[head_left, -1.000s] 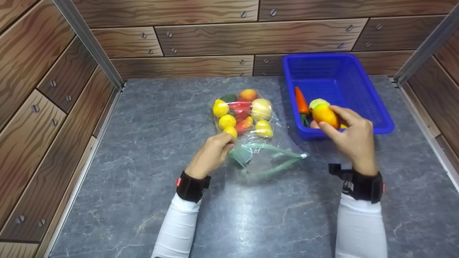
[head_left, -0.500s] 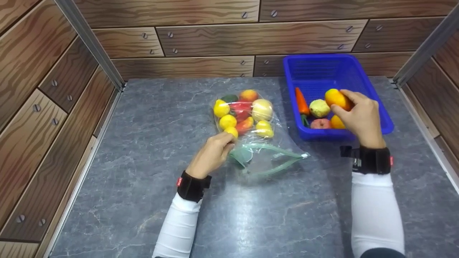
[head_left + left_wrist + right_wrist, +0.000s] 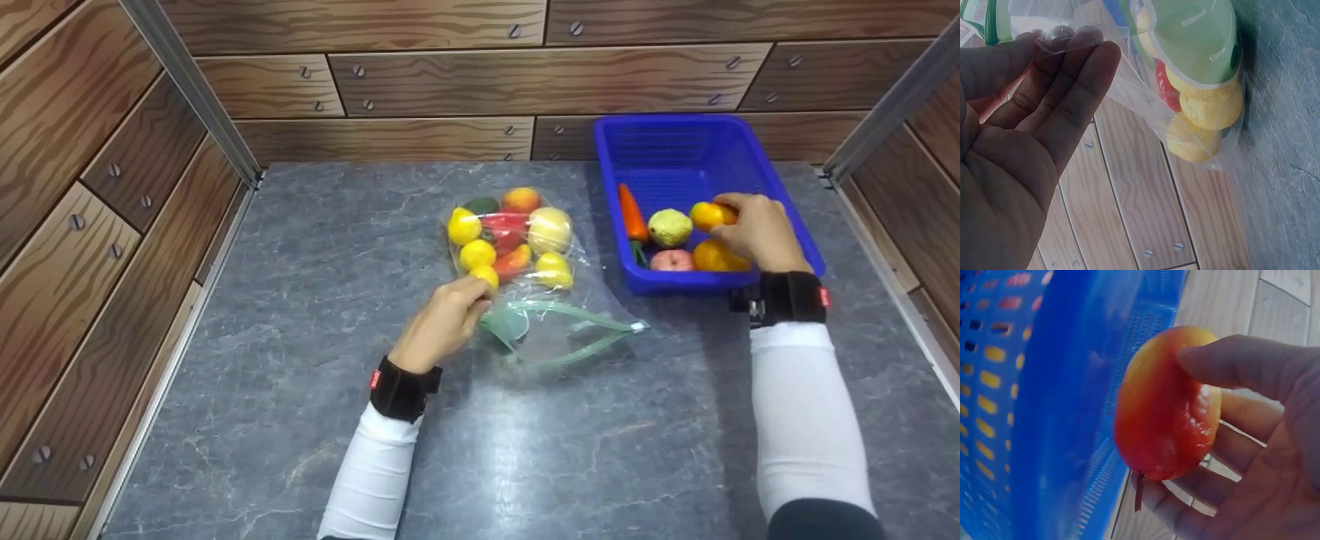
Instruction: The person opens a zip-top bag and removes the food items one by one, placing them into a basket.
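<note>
An orange-red fruit (image 3: pixel 707 215) is gripped between thumb and curled fingers of the right hand (image 3: pixel 761 232), inside the blue basket (image 3: pixel 802 247) above a carrot (image 3: pixel 630 212), a green fruit (image 3: pixel 669 227), a pink fruit (image 3: pixel 671 259) and an orange one (image 3: pixel 714 256). The edge of the clear zip bag (image 3: pixel 525 262) is pinched by the left hand (image 3: pixel 442 322), fingers nearly straight. "name" and "time" are printed on the bag's green label (image 3: pixel 1199 39). The bag lies on the grey counter (image 3: pixel 300 300).

White words "name" and "time" on bag's green label patch (image 3: pixel 1196 39)
</note>
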`<act>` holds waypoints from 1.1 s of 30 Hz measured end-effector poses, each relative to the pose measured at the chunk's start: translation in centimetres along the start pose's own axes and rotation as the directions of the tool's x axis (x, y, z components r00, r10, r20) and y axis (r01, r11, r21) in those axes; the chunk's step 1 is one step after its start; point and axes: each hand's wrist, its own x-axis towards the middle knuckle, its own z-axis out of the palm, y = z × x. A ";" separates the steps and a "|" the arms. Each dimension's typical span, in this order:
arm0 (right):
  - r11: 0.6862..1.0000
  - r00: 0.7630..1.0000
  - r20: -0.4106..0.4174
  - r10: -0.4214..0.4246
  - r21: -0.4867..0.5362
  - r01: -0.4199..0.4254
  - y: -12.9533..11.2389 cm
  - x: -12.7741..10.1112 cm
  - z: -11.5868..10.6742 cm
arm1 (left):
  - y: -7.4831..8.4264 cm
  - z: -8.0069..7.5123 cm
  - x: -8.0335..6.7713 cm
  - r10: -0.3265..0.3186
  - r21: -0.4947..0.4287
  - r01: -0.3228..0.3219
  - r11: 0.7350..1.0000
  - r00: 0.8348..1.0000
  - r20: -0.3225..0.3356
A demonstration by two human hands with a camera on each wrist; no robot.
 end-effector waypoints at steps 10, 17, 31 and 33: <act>0.997 0.995 0.080 0.058 -0.053 -0.054 0.8 1.3 0.4 | -0.2 0.0 -0.1 -0.007 0.005 0.007 1.000 1.000 -0.004; 0.991 0.992 0.093 0.088 -0.105 -0.078 1.0 1.9 0.6 | -0.2 0.1 0.0 -0.003 -0.001 0.003 1.000 1.000 0.001; 0.998 0.998 -0.007 0.058 -0.020 -0.058 0.4 1.0 0.2 | -0.2 0.1 0.0 -0.006 -0.003 0.006 1.000 1.000 0.006; 1.000 0.996 -0.088 0.015 0.018 -0.013 -0.4 0.3 -0.1 | -0.2 0.0 0.0 -0.004 -0.004 0.004 1.000 1.000 0.006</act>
